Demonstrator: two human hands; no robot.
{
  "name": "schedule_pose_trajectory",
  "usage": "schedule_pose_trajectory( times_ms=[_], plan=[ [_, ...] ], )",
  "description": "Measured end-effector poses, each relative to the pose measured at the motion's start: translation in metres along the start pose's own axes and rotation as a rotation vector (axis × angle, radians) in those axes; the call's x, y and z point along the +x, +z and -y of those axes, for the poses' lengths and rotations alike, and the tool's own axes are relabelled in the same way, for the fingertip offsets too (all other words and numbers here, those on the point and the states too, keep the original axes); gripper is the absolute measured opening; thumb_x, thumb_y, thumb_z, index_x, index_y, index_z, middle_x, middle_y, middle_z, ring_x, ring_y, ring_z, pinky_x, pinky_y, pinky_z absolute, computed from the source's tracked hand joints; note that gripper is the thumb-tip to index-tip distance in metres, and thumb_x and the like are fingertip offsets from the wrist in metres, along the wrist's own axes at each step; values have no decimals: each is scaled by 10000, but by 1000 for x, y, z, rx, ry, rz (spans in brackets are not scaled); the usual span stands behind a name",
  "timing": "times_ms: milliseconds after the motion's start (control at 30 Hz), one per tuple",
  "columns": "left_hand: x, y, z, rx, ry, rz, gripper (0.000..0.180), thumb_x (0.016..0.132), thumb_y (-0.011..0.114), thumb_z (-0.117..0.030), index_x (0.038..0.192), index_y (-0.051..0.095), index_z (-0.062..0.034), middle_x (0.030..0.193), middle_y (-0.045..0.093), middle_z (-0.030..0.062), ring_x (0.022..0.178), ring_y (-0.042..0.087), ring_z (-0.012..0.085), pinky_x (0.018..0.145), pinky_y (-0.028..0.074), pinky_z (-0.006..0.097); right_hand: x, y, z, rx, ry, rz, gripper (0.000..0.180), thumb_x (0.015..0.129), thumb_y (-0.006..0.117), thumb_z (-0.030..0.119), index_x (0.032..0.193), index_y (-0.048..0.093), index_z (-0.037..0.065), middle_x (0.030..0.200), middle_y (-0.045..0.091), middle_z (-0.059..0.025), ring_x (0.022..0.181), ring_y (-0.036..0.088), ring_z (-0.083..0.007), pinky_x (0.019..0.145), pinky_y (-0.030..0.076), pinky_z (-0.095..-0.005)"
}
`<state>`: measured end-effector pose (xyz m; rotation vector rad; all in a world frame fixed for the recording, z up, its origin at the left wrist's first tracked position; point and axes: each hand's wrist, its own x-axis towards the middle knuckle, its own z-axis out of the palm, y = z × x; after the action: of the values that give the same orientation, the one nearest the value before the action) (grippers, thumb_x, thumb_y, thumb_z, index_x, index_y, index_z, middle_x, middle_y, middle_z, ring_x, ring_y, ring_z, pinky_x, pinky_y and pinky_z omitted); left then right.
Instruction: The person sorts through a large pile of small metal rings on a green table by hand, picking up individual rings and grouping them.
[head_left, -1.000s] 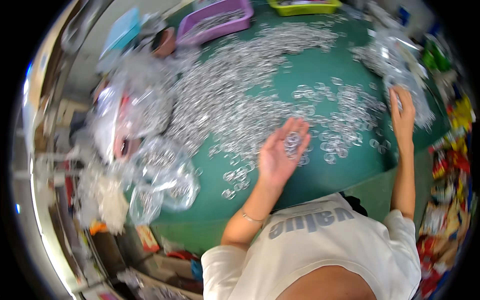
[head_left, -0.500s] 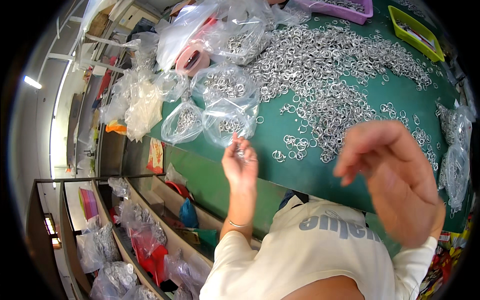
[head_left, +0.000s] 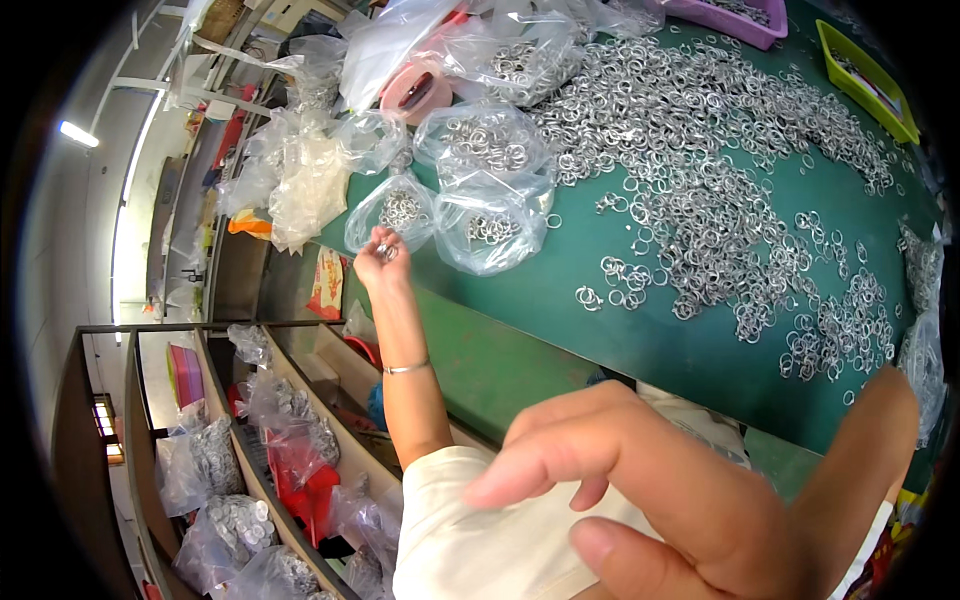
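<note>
My left hand [head_left: 385, 262] is closed around a few small silvery metal rings, at the near edge of an open clear plastic bag [head_left: 362, 226] with similar rings inside. Right of that bag stand two more clear bags, one nearer [head_left: 485, 262] and one farther [head_left: 430, 140], both partly filled with rings. Large and close in the lower right, my right hand [head_left: 670, 480] has its thumb and fingers apart and curled, with nothing seen between them. Beyond it spreads a big pile of loose metal rings [head_left: 690, 130] on the green tabletop [head_left: 540, 310].
A purple tray [head_left: 735, 25] and a yellow-green tray [head_left: 868, 85] stand at the far right. A pink container [head_left: 418, 92] sits among plastic bags at the back. Compartments with bagged parts [head_left: 215, 455] lie at the lower left; another bag [head_left: 925, 350] rests at the right edge.
My left hand has moved left, from the right-hand near bag to the left one, still closed on rings. My right hand has come left and much closer to the camera. The view has shifted slightly.
</note>
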<state>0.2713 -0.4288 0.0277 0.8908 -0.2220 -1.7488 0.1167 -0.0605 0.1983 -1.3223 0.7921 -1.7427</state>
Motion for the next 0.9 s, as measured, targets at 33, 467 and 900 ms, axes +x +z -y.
schedule_pose_trajectory(
  times_ms=[33, 467, 900],
  plan=[
    [9, 7, -3, 42, -34, -18, 310, 884, 299, -96, 1155, 355, 44, 878, 496, 167, 702, 505, 224, 530, 429, 282, -3, 0, 0, -10, -4, -4, 287, 829, 445, 97, 1088, 473, -21, 1005, 524, -114, 888, 517, -171, 802, 391, -290],
    [79, -7, -12, 325, 335, 93, 263, 832, 423, -158, 1023, 494, 9, 1037, 482, 118, 1037, 451, 255, 926, 347, 431, -17, -23, 10, -25, 201, -112, 280, 815, 414, 30, 1082, 485, -17, 1007, 531, -100, 912, 526, -173, 829, 391, -289],
    [-177, 115, 235, 1226, 588, 1342, 316, 827, 515, -31, 1139, 506, 16, 1159, 525, 161, 1115, 478, 272, 956, 354, 336, -137, -268, -72, -957, 554, -825, 154, 847, 538, 106, 968, 591, 28, 933, 598, -83, 891, 555, -201, 778, 434, -310]
  ],
)
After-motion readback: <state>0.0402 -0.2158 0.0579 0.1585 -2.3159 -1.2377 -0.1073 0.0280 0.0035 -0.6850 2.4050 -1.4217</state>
